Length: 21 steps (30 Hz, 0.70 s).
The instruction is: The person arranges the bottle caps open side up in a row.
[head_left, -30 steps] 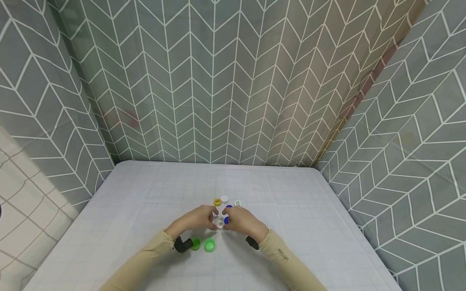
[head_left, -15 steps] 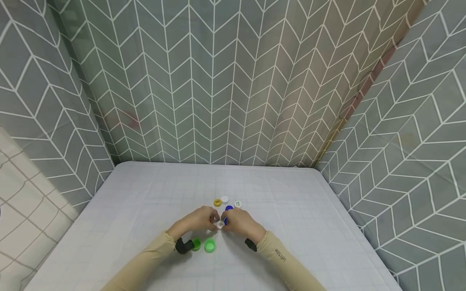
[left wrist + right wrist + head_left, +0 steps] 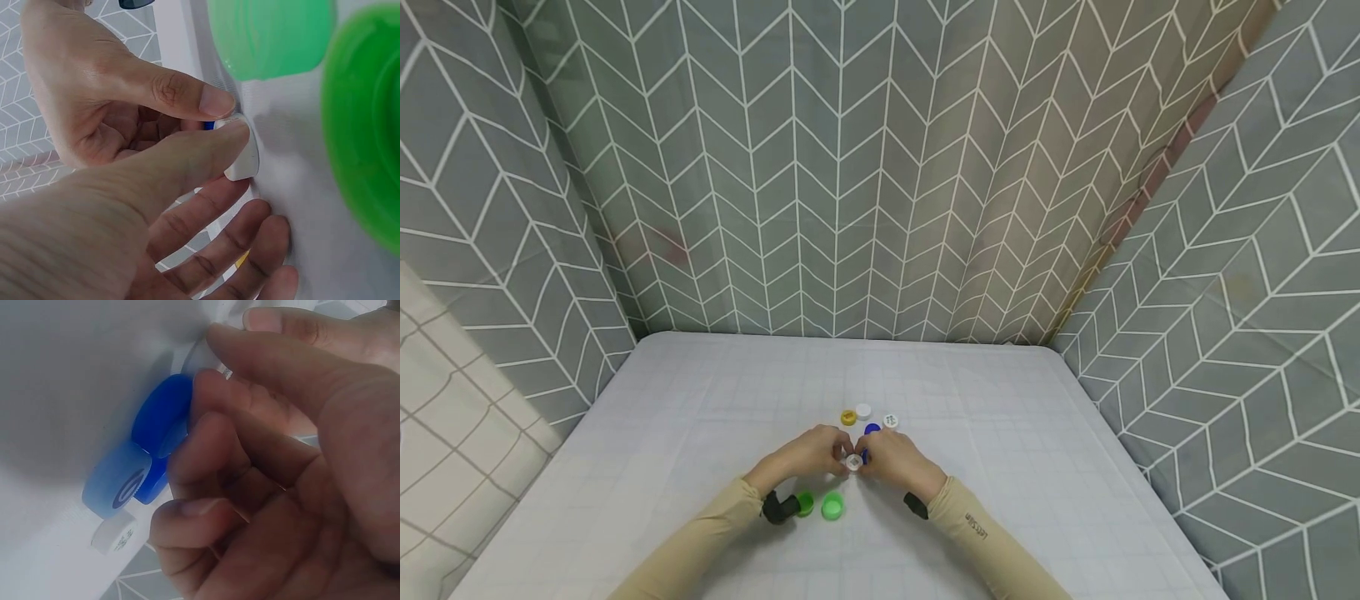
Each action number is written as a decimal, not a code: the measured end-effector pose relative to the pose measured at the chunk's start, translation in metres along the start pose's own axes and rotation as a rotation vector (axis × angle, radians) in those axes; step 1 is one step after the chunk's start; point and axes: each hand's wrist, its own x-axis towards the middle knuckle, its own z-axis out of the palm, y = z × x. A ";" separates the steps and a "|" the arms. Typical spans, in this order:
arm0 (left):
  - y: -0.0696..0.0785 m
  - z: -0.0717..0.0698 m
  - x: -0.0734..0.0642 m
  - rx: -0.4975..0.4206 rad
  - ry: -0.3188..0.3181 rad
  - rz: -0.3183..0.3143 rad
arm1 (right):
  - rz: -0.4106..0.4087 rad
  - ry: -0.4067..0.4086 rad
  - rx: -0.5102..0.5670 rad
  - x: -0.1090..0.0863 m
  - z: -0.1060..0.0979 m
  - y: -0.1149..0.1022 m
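Observation:
A small white bottle cap (image 3: 853,462) stands between my hands at the middle of the table. My left hand (image 3: 812,451) pinches it from the left, thumb on the near side and index finger behind, as the left wrist view shows. From the right, my right hand (image 3: 897,460) pinches the same cap between thumb and index finger; its other fingers curl loosely. Blue bottle caps (image 3: 164,406) lie right beside the right fingers, partly hidden by that hand in the head view. A lighter blue cap (image 3: 115,478) with a round mark leans against them.
Beyond the hands lie a yellow cap (image 3: 848,417), a plain white cap (image 3: 863,412) and a white cap with printing (image 3: 891,421). Two green caps, one light (image 3: 832,506) and one darker (image 3: 805,503), lie nearer, by the left wrist. Patterned curtains surround the white table (image 3: 1000,467).
Both hands' fingers have come together around the white cap, the right hand shifting slightly left. Over the last half second the hands have stayed almost still.

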 end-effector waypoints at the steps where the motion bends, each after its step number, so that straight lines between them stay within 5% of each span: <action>1: -0.001 0.000 0.000 -0.001 0.001 0.002 | 0.000 0.002 0.000 0.000 0.000 0.000; 21: -0.003 0.003 0.002 -0.009 0.023 0.035 | 0.010 0.028 -0.001 0.000 0.000 -0.001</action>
